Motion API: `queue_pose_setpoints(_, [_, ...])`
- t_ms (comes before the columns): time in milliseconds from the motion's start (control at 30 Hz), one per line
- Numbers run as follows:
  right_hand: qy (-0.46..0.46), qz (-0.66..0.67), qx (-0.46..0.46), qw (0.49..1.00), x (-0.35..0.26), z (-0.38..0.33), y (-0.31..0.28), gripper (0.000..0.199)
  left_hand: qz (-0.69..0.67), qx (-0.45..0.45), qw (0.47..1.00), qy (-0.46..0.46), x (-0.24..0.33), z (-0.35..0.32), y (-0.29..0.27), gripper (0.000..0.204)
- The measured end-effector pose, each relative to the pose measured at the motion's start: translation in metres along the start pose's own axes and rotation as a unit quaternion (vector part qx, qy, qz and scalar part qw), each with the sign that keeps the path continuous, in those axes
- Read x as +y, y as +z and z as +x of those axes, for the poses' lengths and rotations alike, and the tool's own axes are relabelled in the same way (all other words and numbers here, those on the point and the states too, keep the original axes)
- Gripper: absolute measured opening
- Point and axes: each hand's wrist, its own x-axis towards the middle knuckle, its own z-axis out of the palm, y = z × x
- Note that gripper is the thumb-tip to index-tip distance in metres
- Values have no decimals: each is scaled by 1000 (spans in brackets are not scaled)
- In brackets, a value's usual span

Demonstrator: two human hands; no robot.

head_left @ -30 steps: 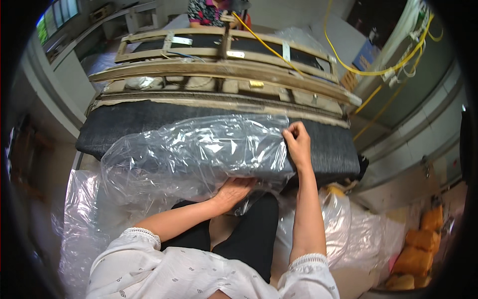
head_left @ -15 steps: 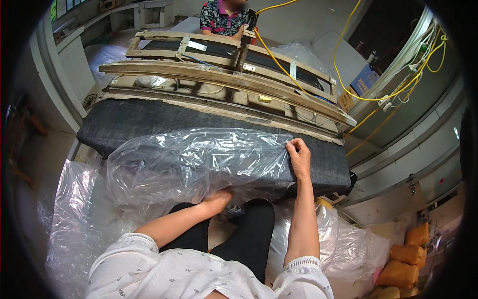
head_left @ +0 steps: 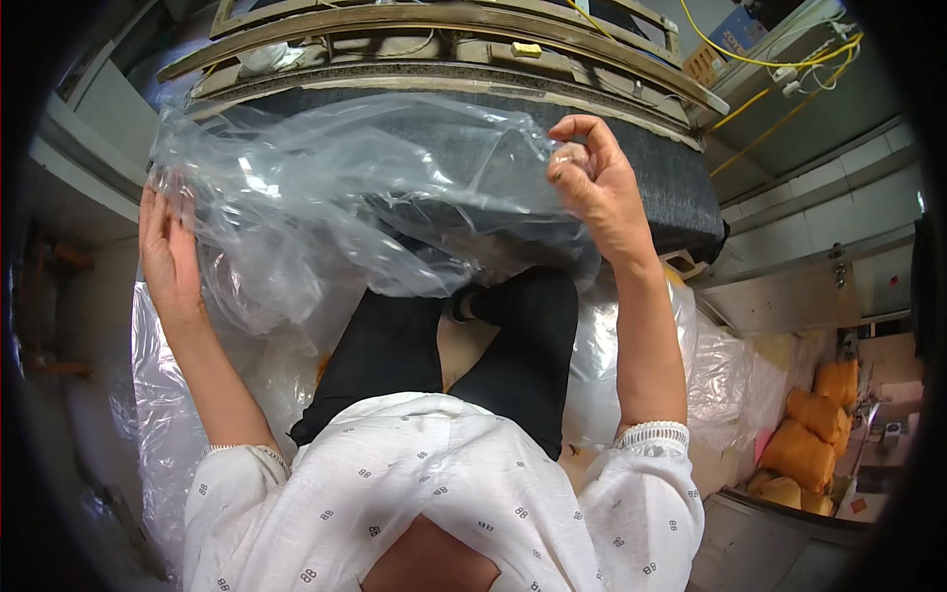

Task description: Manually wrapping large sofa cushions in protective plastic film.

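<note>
A crumpled sheet of clear plastic film (head_left: 326,187) is stretched between my two hands, above the front edge of the dark padded bench top (head_left: 656,173). My right hand (head_left: 607,192) has its fingers curled in a pinch on the film's right end. At the other end, my left hand (head_left: 173,252) is raised with its palm showing and its fingers stretched up against the film. The plastic partly covers those fingertips, and the left thumb is hard to make out. Folds of film hang down over my knees.
A long wooden frame (head_left: 454,18) runs along the bench's back, with a small yellow block (head_left: 527,49) by it. Yellow cable (head_left: 769,59) hangs at the upper right. More clear plastic (head_left: 735,380) lies to the right, near orange bundles (head_left: 799,454).
My left hand has come out from under the film and swung up to the far left, lifting and spreading it. My right hand stays at the right end. The view has tipped downward.
</note>
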Motion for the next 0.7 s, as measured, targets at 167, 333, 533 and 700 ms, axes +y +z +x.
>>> queue_pose_setpoints(167, [3,-25,8,1000,-6,-31,11,33,441,52,835,325,0,-47,55,47])
queue_pose_setpoints(333, [-3,-76,48,996,-17,-58,4,22,456,-311,741,383,-9,-107,153,67])
queue_pose_setpoints(533, [1,-90,70,994,-27,-77,5,18,397,-512,683,338,-42,-99,227,52])
queue_pose_setpoints(700, [2,-147,29,989,-25,-92,-14,21,256,-637,727,-18,-46,-102,240,9])
